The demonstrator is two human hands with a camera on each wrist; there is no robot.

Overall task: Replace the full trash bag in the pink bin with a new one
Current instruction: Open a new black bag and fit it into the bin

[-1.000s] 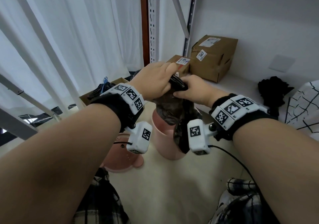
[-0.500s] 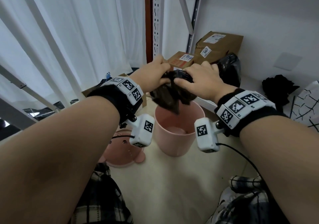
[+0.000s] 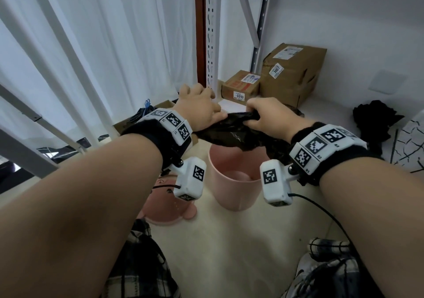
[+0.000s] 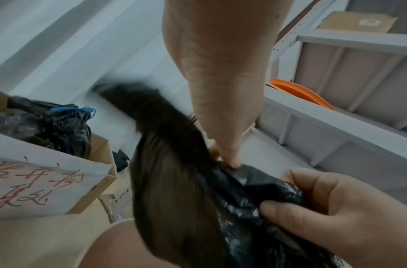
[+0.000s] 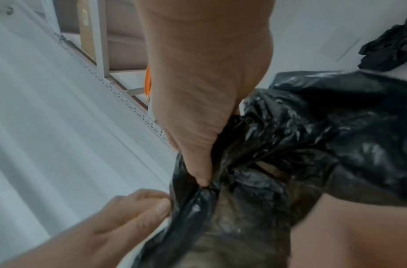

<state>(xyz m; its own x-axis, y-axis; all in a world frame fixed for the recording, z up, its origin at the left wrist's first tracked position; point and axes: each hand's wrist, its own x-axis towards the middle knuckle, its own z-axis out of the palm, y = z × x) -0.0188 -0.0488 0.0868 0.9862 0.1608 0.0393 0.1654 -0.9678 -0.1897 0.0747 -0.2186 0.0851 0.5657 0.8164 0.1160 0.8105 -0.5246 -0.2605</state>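
Observation:
A pink bin (image 3: 236,183) stands on the pale floor with nothing inside it. Above its rim both hands hold a crumpled black trash bag (image 3: 229,132) stretched between them. My left hand (image 3: 199,109) pinches the bag's left end, thumb against fingers (image 4: 230,163). My right hand (image 3: 268,116) grips the right end, its thumb (image 5: 202,177) pressed into the gathered plastic (image 5: 312,136). The bag (image 4: 186,181) hangs loose and blurred below the hands.
A pink lid (image 3: 169,210) lies on the floor left of the bin. Two cardboard boxes (image 3: 291,73) sit behind by a metal rack post (image 3: 211,34). An open box holding black bags (image 4: 48,127) stands at the left, with white curtains behind. Black cloth (image 3: 374,118) lies at the right.
The hands have moved apart and pulled the bunched bag out sideways. It hung down into the bin a second ago and is now held across above the rim.

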